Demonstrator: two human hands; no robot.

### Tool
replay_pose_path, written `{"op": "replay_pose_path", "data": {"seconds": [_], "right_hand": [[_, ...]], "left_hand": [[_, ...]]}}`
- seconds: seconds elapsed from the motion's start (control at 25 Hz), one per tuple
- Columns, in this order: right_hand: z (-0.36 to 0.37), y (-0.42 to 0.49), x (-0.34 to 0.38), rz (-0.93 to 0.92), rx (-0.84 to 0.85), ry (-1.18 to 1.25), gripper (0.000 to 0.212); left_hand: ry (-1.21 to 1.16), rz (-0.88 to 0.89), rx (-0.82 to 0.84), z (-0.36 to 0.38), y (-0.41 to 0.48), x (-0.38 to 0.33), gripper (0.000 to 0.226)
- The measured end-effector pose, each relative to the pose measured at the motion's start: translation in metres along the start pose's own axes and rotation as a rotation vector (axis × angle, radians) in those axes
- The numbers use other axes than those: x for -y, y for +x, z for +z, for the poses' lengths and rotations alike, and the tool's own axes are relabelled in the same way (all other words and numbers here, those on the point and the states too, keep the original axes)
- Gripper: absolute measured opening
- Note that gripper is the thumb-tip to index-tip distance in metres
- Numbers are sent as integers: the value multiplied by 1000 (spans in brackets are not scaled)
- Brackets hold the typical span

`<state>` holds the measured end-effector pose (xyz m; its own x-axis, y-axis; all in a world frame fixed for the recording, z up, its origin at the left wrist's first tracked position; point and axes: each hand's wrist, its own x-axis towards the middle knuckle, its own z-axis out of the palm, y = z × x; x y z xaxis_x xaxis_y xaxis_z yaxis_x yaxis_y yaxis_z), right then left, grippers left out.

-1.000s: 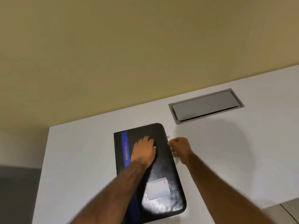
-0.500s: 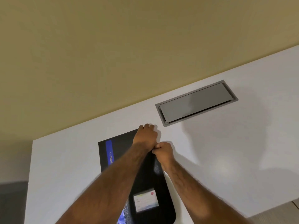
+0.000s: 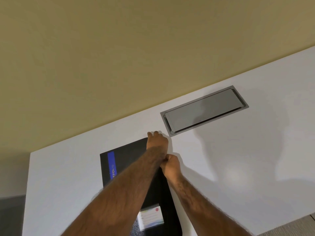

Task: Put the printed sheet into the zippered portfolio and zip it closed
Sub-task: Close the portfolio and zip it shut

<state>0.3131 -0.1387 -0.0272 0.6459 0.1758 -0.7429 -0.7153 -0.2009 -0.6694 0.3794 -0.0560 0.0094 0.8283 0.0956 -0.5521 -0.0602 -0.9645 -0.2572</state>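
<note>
A black zippered portfolio [image 3: 129, 155] with a blue stripe and a card label [image 3: 150, 217] lies flat and closed on the white table [image 3: 238, 167]. My left hand [image 3: 156, 140] presses flat on its far right corner, fingers reaching over the edge. My right hand [image 3: 171, 165] is pinched shut at the portfolio's right edge, just below the left wrist; the zipper pull itself is hidden in the fingers. The printed sheet is not visible.
A grey cable hatch [image 3: 204, 110] is set into the table just right of the portfolio's far corner. A beige wall [image 3: 119, 57] rises behind the table. The table's left edge and a dark floor [image 3: 12, 215] show at lower left.
My left hand slid from the middle of the cover to the far right corner. My right hand moved in against the right edge near that corner. The view tilted upward.
</note>
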Motion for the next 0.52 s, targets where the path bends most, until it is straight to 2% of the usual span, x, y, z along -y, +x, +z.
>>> {"op": "replay_pose_path", "data": {"seconds": [0.12, 0.32, 0.44, 0.52], "right_hand": [[0, 4, -1, -43, -58, -200, 9], [0, 3, -3, -77, -72, -267, 11], [1, 10, 9, -145, -96, -358, 3], [7, 18, 26, -180, -70, -322, 10]], "left_hand": [[-187, -91, -51, 4, 3, 15, 41], [-538, -295, -70, 3, 13, 33, 40], [-607, -330, -35, 0, 18, 32, 40], [-616, -334, -32, 2, 19, 32, 41]]}}
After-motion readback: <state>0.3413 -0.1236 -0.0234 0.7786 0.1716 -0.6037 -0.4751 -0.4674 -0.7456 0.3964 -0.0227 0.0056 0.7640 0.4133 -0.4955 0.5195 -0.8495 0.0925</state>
